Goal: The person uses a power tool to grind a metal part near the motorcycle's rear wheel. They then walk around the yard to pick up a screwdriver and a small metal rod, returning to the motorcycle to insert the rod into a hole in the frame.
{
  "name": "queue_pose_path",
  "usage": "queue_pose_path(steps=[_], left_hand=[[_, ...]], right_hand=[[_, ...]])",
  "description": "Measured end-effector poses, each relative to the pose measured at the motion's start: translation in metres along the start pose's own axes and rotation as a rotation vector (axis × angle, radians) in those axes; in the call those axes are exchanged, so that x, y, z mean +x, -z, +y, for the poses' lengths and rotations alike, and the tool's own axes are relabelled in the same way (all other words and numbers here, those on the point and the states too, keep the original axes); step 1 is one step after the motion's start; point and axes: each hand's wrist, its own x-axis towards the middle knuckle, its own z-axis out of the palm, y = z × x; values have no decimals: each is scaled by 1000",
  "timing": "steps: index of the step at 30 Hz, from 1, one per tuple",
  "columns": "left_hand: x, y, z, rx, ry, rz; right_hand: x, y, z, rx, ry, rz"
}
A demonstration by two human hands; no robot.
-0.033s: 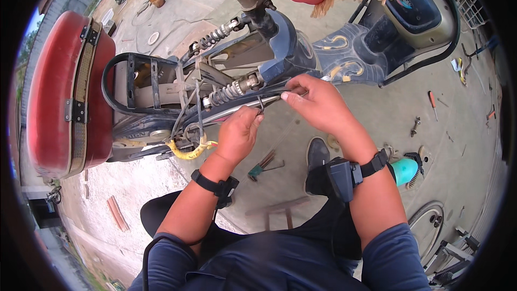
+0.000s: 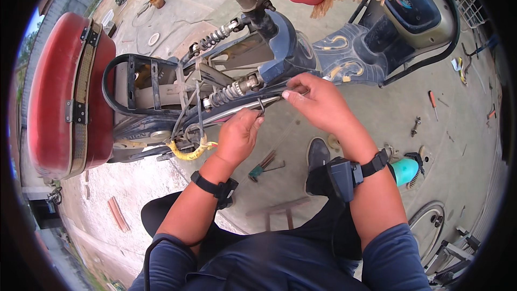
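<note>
A partly stripped scooter point(image 2: 226, 62) lies across the view, with its rear shock absorber point(image 2: 229, 95) bare on the near side. Just below that shock, my left hand point(image 2: 239, 133) is closed, thumb against fingers, on a thin bent metal rod that looks like a hex key point(image 2: 262, 103). To its right, my right hand point(image 2: 318, 101) reaches to the scooter's near side panel point(image 2: 231, 111). Its thumb and fingers are pinched together there, and whatever lies between them is hidden. A yellow-wrapped cable loop point(image 2: 186, 153) hangs left of my left hand.
On the floor below lies a folding hex key set point(image 2: 258, 171) with a green holder. A screwdriver point(image 2: 432, 102), a bolt-like part point(image 2: 415, 126) and a wheel point(image 2: 428, 226) lie to the right. A red rear box point(image 2: 56, 97) sits at the left.
</note>
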Motion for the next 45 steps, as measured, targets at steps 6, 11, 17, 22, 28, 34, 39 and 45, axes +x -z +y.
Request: queue_pose_path(steps=[6, 11, 17, 22, 28, 34, 39, 45], left_hand=[[11, 27, 10, 155, -81, -53], [22, 45, 7, 282, -135, -117], [33, 54, 14, 354, -108, -261], [40, 58, 20, 388, -100, -285], [43, 63, 21, 407, -58, -341], [50, 70, 29, 467, -52, -406], [63, 78, 42, 637, -76, -498], [70, 81, 59, 771, -73, -574]], right_hand=[[7, 14, 1, 65, 19, 203], [7, 11, 2, 106, 18, 209], [7, -4, -3, -7, -4, 105], [9, -23, 2, -32, 52, -12], [11, -61, 7, 383, -208, -208], [12, -79, 4, 714, -359, -248], [13, -81, 4, 897, -425, -259], [12, -82, 1, 974, -437, -231]])
